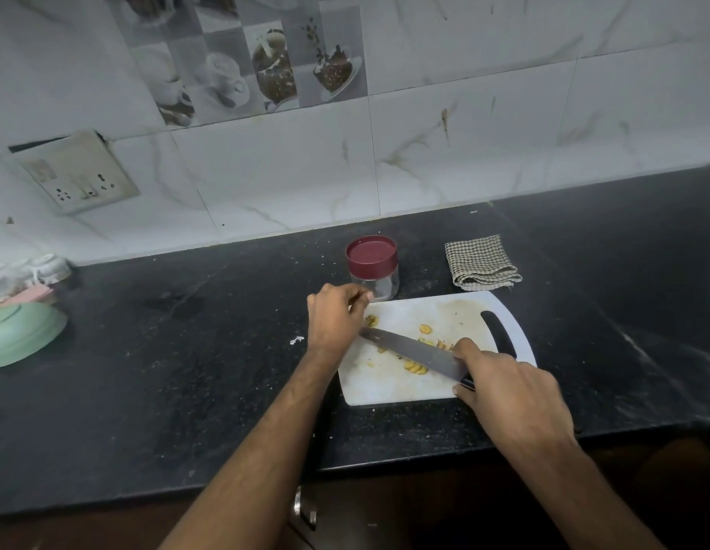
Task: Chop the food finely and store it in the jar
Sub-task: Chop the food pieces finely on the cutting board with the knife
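Nearest my body, at the front right of the black counter [186, 371], my right hand [508, 394] is curled around the dark handle of the knife [416, 353], forefinger stretched along the top of the blade near the handle. The blade's long axis runs from my right hand diagonally up and to the left across the white cutting board [385, 387], its tip ending just under my left hand [333, 315]. The left hand sits at the board's far left corner, fingers loosely curled over the knife tip; I cannot tell whether they press on the spine or only hover above it. The food [416, 367], small pale yellow slices, lies in scattered clusters on both sides of the blade: a short row on the near side close to my right hand, a few bits under the blade's middle, one slice beyond it, one piece by my left fingers. Since the pieces straddle the blade, my judgement is that the next chop pivots about the tip, the right hand rocking the handle end over them. Just beyond the board's far edge, right behind my left hand, stands the clear jar [375, 281], its maroon lid [371, 254] on. To its right lies a folded checked cloth [482, 264]. Far left sits a green bowl [20, 333]
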`<state>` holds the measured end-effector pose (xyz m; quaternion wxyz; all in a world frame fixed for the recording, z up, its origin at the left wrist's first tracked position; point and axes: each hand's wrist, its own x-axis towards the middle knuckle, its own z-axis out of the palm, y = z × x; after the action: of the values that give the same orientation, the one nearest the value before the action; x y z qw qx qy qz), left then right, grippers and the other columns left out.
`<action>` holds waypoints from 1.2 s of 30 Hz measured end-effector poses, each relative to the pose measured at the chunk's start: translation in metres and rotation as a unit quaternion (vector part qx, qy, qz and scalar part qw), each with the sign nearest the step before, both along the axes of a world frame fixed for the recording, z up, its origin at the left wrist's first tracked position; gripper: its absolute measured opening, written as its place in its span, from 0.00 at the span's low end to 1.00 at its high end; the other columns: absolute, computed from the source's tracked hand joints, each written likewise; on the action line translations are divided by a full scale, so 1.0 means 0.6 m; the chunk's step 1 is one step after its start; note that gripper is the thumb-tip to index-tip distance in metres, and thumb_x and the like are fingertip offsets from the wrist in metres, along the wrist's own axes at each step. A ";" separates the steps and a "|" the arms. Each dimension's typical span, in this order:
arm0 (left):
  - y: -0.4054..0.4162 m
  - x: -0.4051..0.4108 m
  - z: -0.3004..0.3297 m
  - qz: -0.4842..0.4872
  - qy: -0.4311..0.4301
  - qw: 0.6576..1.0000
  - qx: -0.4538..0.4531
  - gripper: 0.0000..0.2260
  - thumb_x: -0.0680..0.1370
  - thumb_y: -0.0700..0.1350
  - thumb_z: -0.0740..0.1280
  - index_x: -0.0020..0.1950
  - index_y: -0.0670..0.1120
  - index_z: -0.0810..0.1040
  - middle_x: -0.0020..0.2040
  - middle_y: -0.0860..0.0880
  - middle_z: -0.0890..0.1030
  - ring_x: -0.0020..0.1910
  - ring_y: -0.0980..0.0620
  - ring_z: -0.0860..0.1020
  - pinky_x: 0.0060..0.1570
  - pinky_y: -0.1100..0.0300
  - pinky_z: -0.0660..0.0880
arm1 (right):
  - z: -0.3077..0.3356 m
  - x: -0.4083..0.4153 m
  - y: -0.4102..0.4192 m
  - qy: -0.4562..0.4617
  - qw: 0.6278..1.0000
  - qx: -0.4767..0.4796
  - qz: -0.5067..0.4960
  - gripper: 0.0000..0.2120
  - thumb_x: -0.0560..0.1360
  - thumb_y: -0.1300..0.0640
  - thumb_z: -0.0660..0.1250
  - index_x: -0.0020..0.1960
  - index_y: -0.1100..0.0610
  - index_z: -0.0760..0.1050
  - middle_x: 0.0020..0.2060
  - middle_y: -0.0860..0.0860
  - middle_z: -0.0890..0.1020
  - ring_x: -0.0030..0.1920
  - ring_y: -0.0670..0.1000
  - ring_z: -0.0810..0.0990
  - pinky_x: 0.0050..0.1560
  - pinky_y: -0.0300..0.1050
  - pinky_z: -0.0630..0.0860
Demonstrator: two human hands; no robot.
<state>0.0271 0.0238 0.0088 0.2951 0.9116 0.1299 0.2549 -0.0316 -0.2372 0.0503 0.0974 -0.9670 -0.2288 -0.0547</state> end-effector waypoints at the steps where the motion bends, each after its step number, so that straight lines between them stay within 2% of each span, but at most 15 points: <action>1: 0.001 -0.009 -0.002 0.012 -0.022 1.000 -0.008 0.06 0.80 0.53 0.70 0.49 0.53 0.86 0.40 0.59 0.84 0.42 0.55 0.81 0.51 0.45 0.79 | 0.002 -0.001 -0.003 0.005 1.000 0.003 -0.007 0.14 0.80 0.45 0.65 0.62 0.44 0.65 0.45 0.45 0.79 0.42 0.48 0.80 0.40 0.46 0.76; 3: -0.008 -0.038 -0.007 0.039 -0.079 0.995 -0.050 0.08 0.81 0.53 0.68 0.48 0.52 0.85 0.41 0.59 0.84 0.43 0.56 0.81 0.47 0.50 0.79 | 0.006 -0.002 -0.009 0.020 0.999 0.015 -0.024 0.13 0.79 0.45 0.66 0.59 0.43 0.66 0.43 0.45 0.79 0.42 0.49 0.79 0.41 0.47 0.78; 5: -0.027 -0.075 -0.014 0.072 -0.134 0.980 -0.129 0.08 0.82 0.51 0.68 0.46 0.51 0.83 0.41 0.57 0.83 0.42 0.58 0.80 0.43 0.59 0.77 | 0.009 0.001 -0.013 0.041 0.998 0.031 -0.037 0.12 0.79 0.44 0.67 0.58 0.42 0.67 0.41 0.43 0.76 0.40 0.47 0.77 0.41 0.46 0.77; 8: -0.050 -0.111 -0.045 0.089 -0.089 0.974 -0.186 0.05 0.81 0.48 0.70 0.45 0.51 0.82 0.41 0.57 0.83 0.41 0.60 0.81 0.40 0.66 0.74 | 0.011 -0.002 -0.013 0.069 0.995 0.060 -0.047 0.11 0.80 0.43 0.66 0.59 0.43 0.70 0.41 0.40 0.74 0.40 0.47 0.74 0.44 0.45 0.76; 10: -0.053 -0.113 -0.067 0.059 -0.021 0.983 -0.170 0.02 0.78 0.49 0.73 0.47 0.52 0.84 0.43 0.57 0.83 0.43 0.59 0.81 0.46 0.59 0.79 | 0.011 -0.006 -0.010 0.095 0.990 0.088 -0.055 0.13 0.81 0.42 0.65 0.63 0.44 0.70 0.49 0.43 0.80 0.45 0.49 0.77 0.48 0.47 0.76; 11: -0.052 -0.110 -0.071 0.043 0.009 0.989 -0.141 0.05 0.76 0.51 0.75 0.49 0.52 0.85 0.44 0.57 0.82 0.44 0.58 0.80 0.49 0.55 0.80 | 0.010 -0.010 -0.007 0.107 0.987 0.102 -0.057 0.15 0.81 0.42 0.64 0.65 0.45 0.71 0.53 0.46 0.82 0.48 0.51 0.79 0.50 0.48 0.77; 13: -0.054 -0.102 -0.066 0.024 0.059 0.995 -0.074 0.11 0.75 0.54 0.76 0.55 0.53 0.85 0.49 0.58 0.81 0.49 0.57 0.79 0.56 0.51 0.77 | 0.007 -0.017 -0.002 0.125 0.984 0.120 -0.051 0.16 0.82 0.43 0.62 0.68 0.46 0.71 0.52 0.47 0.83 0.49 0.51 0.81 0.51 0.49 0.79; 15: -0.060 -0.093 -0.055 0.033 0.092 0.995 -0.011 0.11 0.76 0.55 0.74 0.57 0.55 0.85 0.54 0.58 0.80 0.55 0.55 0.75 0.61 0.53 0.69 | 0.003 -0.021 0.001 0.136 0.982 0.127 -0.045 0.16 0.82 0.44 0.61 0.68 0.47 0.71 0.48 0.46 0.82 0.46 0.49 0.80 0.48 0.46 0.79; 18: -0.068 -0.087 -0.047 0.041 0.100 0.994 0.034 0.06 0.78 0.53 0.72 0.54 0.56 0.86 0.55 0.58 0.80 0.57 0.55 0.73 0.56 0.56 0.62 | 0.001 -0.027 0.001 0.144 0.981 0.123 -0.046 0.16 0.82 0.43 0.62 0.67 0.46 0.71 0.50 0.46 0.82 0.46 0.48 0.80 0.47 0.45 0.78; 22: -0.072 -0.101 -0.056 0.042 0.068 0.997 0.011 0.06 0.78 0.54 0.72 0.52 0.55 0.86 0.52 0.58 0.80 0.54 0.57 0.72 0.54 0.56 0.60 | -0.004 -0.032 0.004 0.158 0.980 0.110 -0.042 0.15 0.81 0.43 0.63 0.65 0.46 0.71 0.47 0.45 0.81 0.46 0.47 0.80 0.48 0.47 0.80; 25: -0.070 -0.122 -0.059 0.031 0.043 0.999 -0.014 0.05 0.77 0.54 0.73 0.49 0.55 0.86 0.50 0.59 0.79 0.53 0.58 0.71 0.54 0.56 0.59 | -0.010 -0.034 0.014 0.161 0.981 0.107 -0.029 0.13 0.82 0.45 0.61 0.64 0.49 0.72 0.41 0.43 0.78 0.42 0.46 0.79 0.43 0.44 0.78; 28: -0.065 -0.134 -0.067 0.014 0.058 0.997 -0.038 0.06 0.75 0.55 0.75 0.47 0.54 0.85 0.47 0.59 0.79 0.53 0.57 0.73 0.57 0.54 0.64 | -0.014 -0.037 0.032 0.159 0.984 0.084 -0.015 0.10 0.84 0.47 0.58 0.60 0.51 0.71 0.39 0.44 0.75 0.39 0.45 0.77 0.40 0.43 0.76; 31: -0.056 -0.136 -0.078 -0.021 0.045 0.992 -0.118 0.06 0.73 0.55 0.77 0.46 0.56 0.85 0.46 0.59 0.79 0.51 0.55 0.77 0.58 0.45 0.75 | -0.014 -0.042 0.046 0.162 0.984 0.068 -0.007 0.09 0.85 0.49 0.56 0.61 0.51 0.70 0.41 0.45 0.77 0.40 0.46 0.77 0.43 0.44 0.78; 33: -0.055 -0.135 -0.080 -0.025 0.038 0.990 -0.132 0.03 0.74 0.52 0.76 0.44 0.59 0.83 0.45 0.60 0.80 0.49 0.55 0.78 0.57 0.42 0.77 | -0.013 -0.044 0.049 0.166 0.984 0.056 -0.006 0.10 0.85 0.50 0.56 0.63 0.51 0.69 0.44 0.47 0.78 0.42 0.47 0.78 0.46 0.45 0.79; 36: -0.056 -0.134 -0.077 -0.019 0.033 0.991 -0.130 0.10 0.74 0.50 0.75 0.39 0.64 0.80 0.44 0.60 0.80 0.49 0.54 0.79 0.57 0.41 0.77 | -0.010 -0.047 0.051 0.176 0.984 0.032 -0.007 0.12 0.85 0.51 0.55 0.66 0.51 0.68 0.50 0.50 0.79 0.44 0.48 0.78 0.48 0.46 0.81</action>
<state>-0.0533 -0.0097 -0.0376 0.4117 0.8755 0.1546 0.2001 -0.0600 -0.2066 0.0444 0.1669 -0.9594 -0.1999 0.1079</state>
